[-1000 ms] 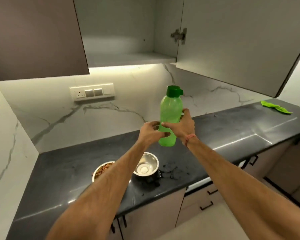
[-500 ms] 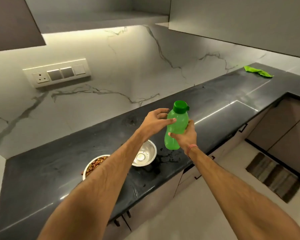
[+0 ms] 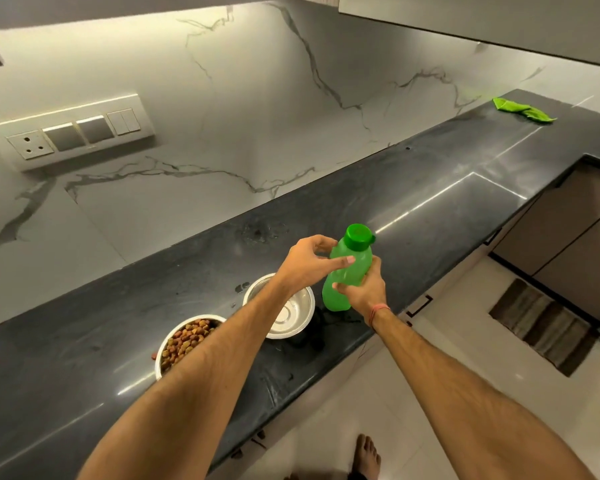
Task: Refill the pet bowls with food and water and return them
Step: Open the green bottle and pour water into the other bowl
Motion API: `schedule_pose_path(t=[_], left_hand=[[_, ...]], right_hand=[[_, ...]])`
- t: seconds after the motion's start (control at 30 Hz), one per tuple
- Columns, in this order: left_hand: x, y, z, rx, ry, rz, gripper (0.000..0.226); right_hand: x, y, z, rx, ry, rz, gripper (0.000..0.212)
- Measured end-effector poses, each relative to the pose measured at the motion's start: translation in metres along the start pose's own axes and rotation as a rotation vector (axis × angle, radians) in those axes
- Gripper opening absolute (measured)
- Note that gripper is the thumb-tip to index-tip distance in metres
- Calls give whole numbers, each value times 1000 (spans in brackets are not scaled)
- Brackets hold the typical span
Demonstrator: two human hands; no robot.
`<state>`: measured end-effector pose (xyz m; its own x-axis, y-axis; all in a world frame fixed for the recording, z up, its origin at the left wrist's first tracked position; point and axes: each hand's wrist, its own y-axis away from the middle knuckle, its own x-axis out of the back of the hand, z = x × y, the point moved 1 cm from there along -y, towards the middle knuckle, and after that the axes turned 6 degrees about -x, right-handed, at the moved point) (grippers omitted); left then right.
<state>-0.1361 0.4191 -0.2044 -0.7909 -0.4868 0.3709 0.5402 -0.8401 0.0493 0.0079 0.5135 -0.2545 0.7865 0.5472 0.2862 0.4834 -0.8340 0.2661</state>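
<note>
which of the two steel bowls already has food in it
The nearer-left steel bowl, partly under the left forearm, holds brown kibble. The other bowl, beside the green bottle, holds none.

Both hands crowd the green bottle (image 3: pixel 349 271), right hand (image 3: pixel 362 289) gripping it, left hand (image 3: pixel 307 263) at its shoulder. Directly below the left hand sits the empty steel bowl (image 3: pixel 300 322), the kibble bowl (image 3: pixel 179 344) nearer its forearm. Beyond and right of the hands, bare dark counter (image 3: pixel 430 216) lies open up to the green cloth (image 3: pixel 520 110).
</note>
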Motion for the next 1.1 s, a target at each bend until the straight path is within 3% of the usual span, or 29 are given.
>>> schedule_pose_path(t=[0.1, 0.2, 0.27, 0.33, 0.47, 0.6, 0.73, 0.87, 0.97, 1.03, 1.1], left_hand=[[6, -8, 3, 0, -108, 3, 69], [13, -14, 13, -45, -237, -33, 87], [14, -18, 26, -123, -371, -105, 106], [13, -26, 40, -260, -611, -168, 111], [-2, -46, 69, -482, -1144, -307, 82], [-20, -53, 87, -537, -1481, -322, 69], [-24, -59, 87, -470, -1476, -273, 71], [-34, -46, 83, -299, -1329, -26, 70], [-45, -45, 95, -173, -1372, -19, 81], [-43, -47, 106, -177, -1381, -51, 83], [-35, -46, 115, -270, -1294, -14, 65]], right_hand=[[-2, -6, 2, 22, 16, -30, 86], [-2, -13, -1, 48, 75, -58, 87], [-1, -17, -3, 62, 111, -55, 88], [1, -21, -3, 83, 153, -60, 90], [10, -29, 0, 70, 194, -85, 92], [14, -32, 4, 41, 175, -98, 91], [15, -35, 5, 39, 174, -97, 88], [6, -29, 8, 37, 162, -74, 93], [6, -27, 13, 36, 159, -61, 93], [9, -28, 15, 41, 151, -53, 92], [13, -30, 14, 37, 128, -51, 91]])
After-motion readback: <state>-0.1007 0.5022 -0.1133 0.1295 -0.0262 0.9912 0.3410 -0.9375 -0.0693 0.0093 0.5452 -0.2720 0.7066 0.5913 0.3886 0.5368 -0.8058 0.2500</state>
